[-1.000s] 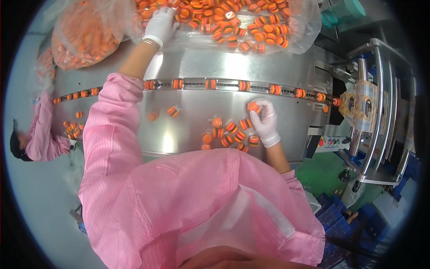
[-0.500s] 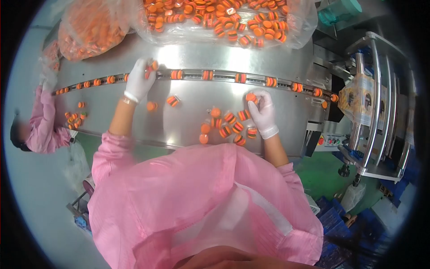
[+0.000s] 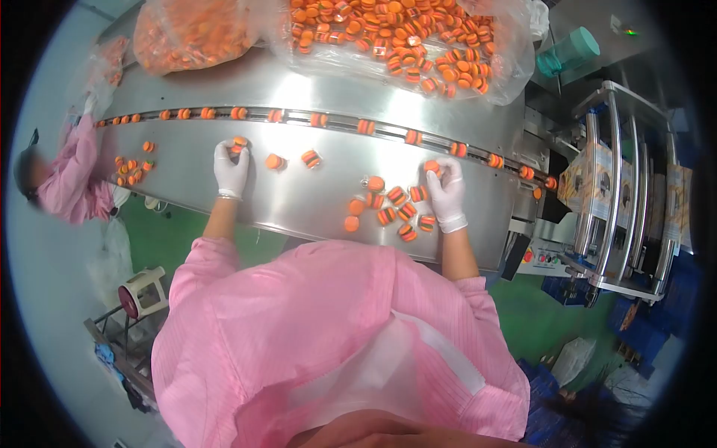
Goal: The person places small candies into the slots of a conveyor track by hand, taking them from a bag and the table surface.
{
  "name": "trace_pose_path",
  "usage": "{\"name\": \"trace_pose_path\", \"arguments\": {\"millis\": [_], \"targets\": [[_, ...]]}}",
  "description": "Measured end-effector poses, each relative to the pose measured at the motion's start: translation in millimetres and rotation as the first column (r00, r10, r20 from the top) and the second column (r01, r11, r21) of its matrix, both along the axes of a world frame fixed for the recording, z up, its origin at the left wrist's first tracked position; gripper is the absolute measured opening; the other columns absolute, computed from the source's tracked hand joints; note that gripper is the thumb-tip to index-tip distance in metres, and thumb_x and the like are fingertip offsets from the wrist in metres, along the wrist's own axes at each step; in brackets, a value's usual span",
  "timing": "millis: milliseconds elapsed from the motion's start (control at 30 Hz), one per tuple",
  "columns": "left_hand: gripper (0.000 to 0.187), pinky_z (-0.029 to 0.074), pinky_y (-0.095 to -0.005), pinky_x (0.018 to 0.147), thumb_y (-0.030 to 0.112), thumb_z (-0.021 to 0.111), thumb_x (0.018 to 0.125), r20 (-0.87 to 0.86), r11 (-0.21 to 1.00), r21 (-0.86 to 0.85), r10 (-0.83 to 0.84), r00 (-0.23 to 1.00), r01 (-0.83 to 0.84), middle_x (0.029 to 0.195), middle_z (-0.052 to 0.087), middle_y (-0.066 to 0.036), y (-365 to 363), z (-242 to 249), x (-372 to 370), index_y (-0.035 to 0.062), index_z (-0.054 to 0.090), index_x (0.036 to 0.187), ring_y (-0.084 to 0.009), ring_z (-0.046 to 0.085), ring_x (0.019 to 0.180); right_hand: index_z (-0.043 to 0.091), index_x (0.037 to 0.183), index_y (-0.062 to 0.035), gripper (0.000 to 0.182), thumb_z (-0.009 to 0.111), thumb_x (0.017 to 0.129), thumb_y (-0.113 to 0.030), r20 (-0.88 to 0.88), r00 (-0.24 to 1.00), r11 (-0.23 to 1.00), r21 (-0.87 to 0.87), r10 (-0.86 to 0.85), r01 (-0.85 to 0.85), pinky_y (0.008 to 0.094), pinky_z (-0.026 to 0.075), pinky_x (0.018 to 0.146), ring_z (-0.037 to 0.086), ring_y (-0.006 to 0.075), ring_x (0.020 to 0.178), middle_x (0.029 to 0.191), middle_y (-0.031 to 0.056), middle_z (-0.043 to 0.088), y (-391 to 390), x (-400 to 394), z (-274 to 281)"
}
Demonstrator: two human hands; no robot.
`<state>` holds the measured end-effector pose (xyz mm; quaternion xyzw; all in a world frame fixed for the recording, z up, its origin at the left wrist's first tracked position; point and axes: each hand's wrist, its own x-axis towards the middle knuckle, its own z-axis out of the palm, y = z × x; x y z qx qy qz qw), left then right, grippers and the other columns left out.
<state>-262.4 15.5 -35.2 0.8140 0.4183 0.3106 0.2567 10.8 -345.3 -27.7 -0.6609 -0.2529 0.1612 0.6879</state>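
My gloved left hand (image 3: 231, 170) is over the near side of the steel table, thumb and fingers closed around an orange, layered, burger-shaped candy (image 3: 239, 142). To its right lie two loose candies, one an orange round (image 3: 275, 161), the other a striped piece (image 3: 311, 158) in a clear wrapper. My gloved right hand (image 3: 447, 193) pinches another burger-shaped candy (image 3: 432, 167) between thumb and fingers. Left of that hand, several more candies (image 3: 386, 216) are scattered on the metal. Beyond both hands, a narrow conveyor channel (image 3: 343, 120) carries a spaced row of the same candies.
Behind the channel, an open clear bag (image 3: 508, 82) holds many candies, beside a fuller bag (image 3: 190, 37). A roller machine with printed film (image 3: 590, 175) stands right. At far left, a co-worker in a pink sleeve (image 3: 78, 160) reaches toward the line. A stool (image 3: 143, 293) stands below.
My left hand has come back from the channel to the near table surface, with a candy in its fingers. My right hand stays near the scattered candies, still holding one. The view has shifted slightly.
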Motion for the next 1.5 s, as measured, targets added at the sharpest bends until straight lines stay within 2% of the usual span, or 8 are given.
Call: {"name": "trace_pose_path", "arguments": {"millis": [300, 433, 633, 833, 1000, 1167, 1267, 1500], "targets": [[0.025, 0.049, -0.0274, 0.075, 0.012, 0.068, 0.081, -0.032, 1.000, 0.030, 0.010, 0.999, -0.009, 0.091, 0.058, -0.007, -1, 1, 3, 0.0024, 0.055, 0.100, -0.0147, 0.058, 0.077, 0.050, 0.103, -0.0040, 0.024, 0.059, 0.083, 0.004, 0.005, 0.999, 0.998, 0.048, -0.035, 0.035, 0.0243, 0.046, 0.076, 0.057, 0.0097, 0.083, 0.094, 0.0036, 0.059, 0, 4, -10], [0.022, 0.047, -0.0328, 0.075, 0.016, 0.068, 0.080, 0.052, 0.999, 0.021, -0.029, 0.998, 0.028, 0.091, 0.057, -0.010, -4, 6, 6, 0.0021, 0.056, 0.092, -0.0234, 0.057, 0.081, 0.053, 0.100, -0.0059, 0.026, 0.067, 0.079, -0.002, 0.044, 0.999, 0.997, -0.072, -0.028, 0.031, 0.0218, 0.045, 0.066, 0.055, 0.0063, 0.075, 0.094, 0.0010, 0.057, -1, 5, -15], [0.020, 0.046, -0.0283, 0.075, 0.015, 0.062, 0.088, -0.017, 0.997, 0.028, -0.065, 0.998, 0.066, 0.090, 0.058, -0.009, 0, 3, 2, 0.0012, 0.055, 0.100, -0.0171, 0.056, 0.079, 0.056, 0.100, -0.0070, 0.034, 0.073, 0.071, -0.010, 0.348, 0.937, 0.959, -0.276, 0.041, 0.060, 0.0243, 0.045, 0.061, 0.049, 0.0106, 0.065, 0.092, 0.0032, 0.058, 4, 1, 4], [0.040, 0.046, -0.0356, 0.083, 0.024, 0.065, 0.085, -0.012, 0.999, 0.028, -0.031, 0.999, 0.032, 0.099, 0.061, -0.016, 2, 1, 5, -0.0011, 0.052, 0.114, -0.0261, 0.059, 0.091, 0.056, 0.104, -0.0058, 0.042, 0.075, 0.069, -0.015, 0.357, 0.932, 0.963, -0.267, 0.059, 0.042, 0.0278, 0.045, 0.066, 0.050, 0.0139, 0.071, 0.097, 0.0099, 0.054, 13, 9, 28], [0.043, 0.046, -0.0353, 0.085, 0.025, 0.064, 0.087, -0.080, 0.997, 0.068, -0.032, 0.996, 0.037, 0.103, 0.060, -0.018, -1, 8, 7, -0.0013, 0.051, 0.118, -0.0272, 0.059, 0.094, 0.058, 0.101, -0.0041, 0.029, 0.066, 0.075, -0.015, 0.593, 0.804, 0.942, -0.243, -0.043, 0.230, 0.0385, 0.045, 0.085, 0.057, 0.0310, 0.095, 0.097, 0.0130, 0.059, 74, 104, 65], [0.042, 0.045, -0.0357, 0.086, 0.024, 0.063, 0.087, -0.077, 0.999, 0.029, -0.024, 0.997, 0.027, 0.105, 0.059, -0.018, 1, 3, 5, -0.0028, 0.050, 0.117, -0.0279, 0.058, 0.095, 0.059, 0.104, -0.0049, 0.034, 0.066, 0.076, -0.022, 0.668, 0.743, 0.836, -0.430, 0.040, 0.342, 0.0413, 0.045, 0.089, 0.056, 0.0319, 0.101, 0.106, 0.0154, 0.061, 161, 213, 67], [0.041, 0.045, -0.0355, 0.087, 0.022, 0.062, 0.087, -0.093, 0.999, 0.028, -0.020, 0.995, 0.022, 0.105, 0.059, -0.018, 2, 6, 4, -0.0032, 0.050, 0.117, -0.0276, 0.058, 0.097, 0.056, 0.107, -0.0038, 0.038, 0.066, 0.077, -0.024, 0.646, 0.744, 0.602, -0.667, 0.173, 0.439, 0.0416, 0.047, 0.087, 0.057, 0.0323, 0.102, 0.103, 0.0167, 0.063, 193, 236, 62], [0.037, 0.044, -0.0346, 0.089, 0.017, 0.062, 0.086, -0.083, 0.999, 0.013, -0.043, 0.996, 0.045, 0.106, 0.059, -0.017, 2, 4, 5, -0.0033, 0.050, 0.116, -0.0261, 0.058, 0.098, 0.053, 0.102, 0.0004, 0.042, 0.068, 0.076, -0.029, 0.662, 0.681, 0.404, -0.742, 0.313, 0.535, 0.0394, 0.049, 0.083, 0.060, 0.0299, 0.098, 0.095, 0.0168, 0.066, 214, 248, 57]]}}
